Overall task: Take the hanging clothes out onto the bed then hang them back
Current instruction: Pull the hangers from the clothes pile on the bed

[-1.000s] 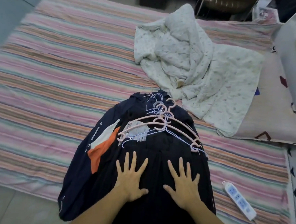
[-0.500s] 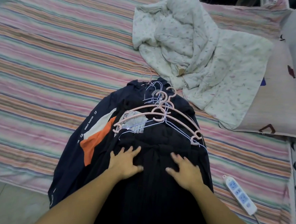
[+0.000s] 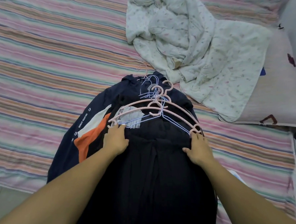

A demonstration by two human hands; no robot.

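Head view. A stack of dark clothes (image 3: 149, 163) lay on the striped bed (image 3: 43, 58), running from centre frame down to 6 o'clock and hanging off the near mattress edge. A navy jacket with an orange and white panel (image 3: 89, 136) lay underneath at 9 o'clock of the stack. Several pink hangers (image 3: 154, 108) and thin blue wire hangers (image 3: 151, 89) fanned together at the stack's 12 o'clock, hooks tangled.

The left hand (image 3: 115, 141) sat at the left tips of the pink hangers, fingers curled into the dark fabric there. The right hand (image 3: 199, 148) sat at the right tips, fingers bent onto the cloth, thumb spread. Whether either hand pinched cloth or hanger, I could not tell.

Judgement: the clothes were already out on the bed, and the step in hand looked like gathering them to hang back. It would go best by collecting all hooks into one hand first and lifting straight up, so the wire hangers would not snag the pink ones.

Room: a crumpled white floral blanket (image 3: 190, 45) lay at 1 o'clock, just beside the hooks, and a pillow (image 3: 278, 101) at 3 o'clock. Open striped sheet ran toward 9 and 10 o'clock. The floor edge showed at 7 o'clock.
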